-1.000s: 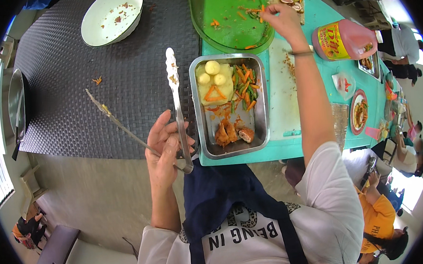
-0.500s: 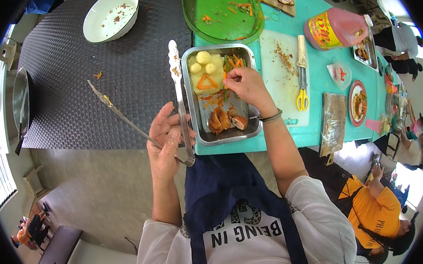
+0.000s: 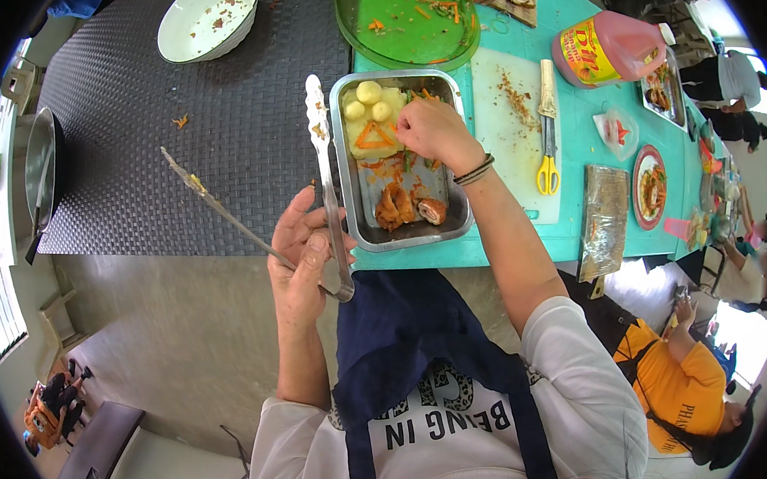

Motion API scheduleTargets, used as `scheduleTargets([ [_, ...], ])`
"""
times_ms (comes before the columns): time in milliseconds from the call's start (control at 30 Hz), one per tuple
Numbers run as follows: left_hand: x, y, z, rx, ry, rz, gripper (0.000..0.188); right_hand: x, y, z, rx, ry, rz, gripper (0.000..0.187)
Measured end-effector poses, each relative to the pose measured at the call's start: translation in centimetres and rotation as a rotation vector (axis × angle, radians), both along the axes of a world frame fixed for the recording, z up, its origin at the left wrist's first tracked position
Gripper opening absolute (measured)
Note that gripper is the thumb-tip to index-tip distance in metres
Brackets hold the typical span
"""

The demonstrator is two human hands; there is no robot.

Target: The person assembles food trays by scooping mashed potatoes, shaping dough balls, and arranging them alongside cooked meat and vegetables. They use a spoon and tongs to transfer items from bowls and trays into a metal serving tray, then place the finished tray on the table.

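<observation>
Two surfaces meet under the hands: a dark woven mat [image 3: 218, 118] on the left and a turquoise table [image 3: 575, 219] on the right, with a rectangular steel tray [image 3: 360, 215] sitting at their join. The tray holds pale round potatoes, orange carrot strips laid in a triangle, and browned pieces of meat near its close end. The left hand [image 3: 301, 262] is closed around the hinge end of long metal tongs [image 3: 322, 173], whose arms stand spread wide, one lying along the tray's left rim and the other angled out over the mat. The right hand [image 3: 430, 131] hovers over the tray's middle, fingers pinched down on the vegetable strips; whether anything is held between them I cannot tell. To place garnish neatly, a light fingertip pinch seems best, with the tongs kept clear of the food. Yellow-handled scissors [image 3: 546, 142] lie on a white cutting board [image 3: 509, 144] just beside the tray.
</observation>
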State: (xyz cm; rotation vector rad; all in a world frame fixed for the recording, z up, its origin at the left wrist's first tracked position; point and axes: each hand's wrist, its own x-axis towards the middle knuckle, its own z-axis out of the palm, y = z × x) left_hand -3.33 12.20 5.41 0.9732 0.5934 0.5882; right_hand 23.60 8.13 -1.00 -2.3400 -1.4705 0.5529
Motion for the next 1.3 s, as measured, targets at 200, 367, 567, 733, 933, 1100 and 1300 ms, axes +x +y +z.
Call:
scheduleTargets([
  [200, -0.1, -0.2, 0.2, -0.002, 0.000, 0.006, 0.056, 0.0, 1.3, -0.4, -0.092, -0.079, 0.011, 0.014],
  [367, -0.3, -0.3, -0.1, 0.007, -0.017, 0.006, 0.056, -0.4, 1.6, 0.5, -0.053, -0.059, 0.015, 0.013],
  [567, -0.2, -0.3, 0.0, 0.008, -0.014, 0.004, 0.058, -0.4, 1.4, -0.8, 0.050, -0.022, -0.013, 0.018],
  [733, 0.1, -0.3, 0.1, -0.002, -0.018, -0.005, 0.059, -0.9, 0.8, -0.7, 0.144, 0.081, -0.085, 0.021],
  [933, 0.3, -0.1, 0.0, 0.001, -0.018, -0.022, 0.060, -1.6, 0.8, 0.0, 0.092, 0.186, -0.240, 0.024],
  [1100, 0.4, 0.1, 0.3, -0.014, 0.001, -0.022, 0.062, -1.3, -1.1, 0.4, 0.218, 0.157, -0.205, 0.019],
  [1300, 0.5, 0.4, 0.0, -0.012, -0.034, -0.046, 0.063, -2.2, -2.3, -0.5, 0.246, 0.102, -0.178, 0.015],
])
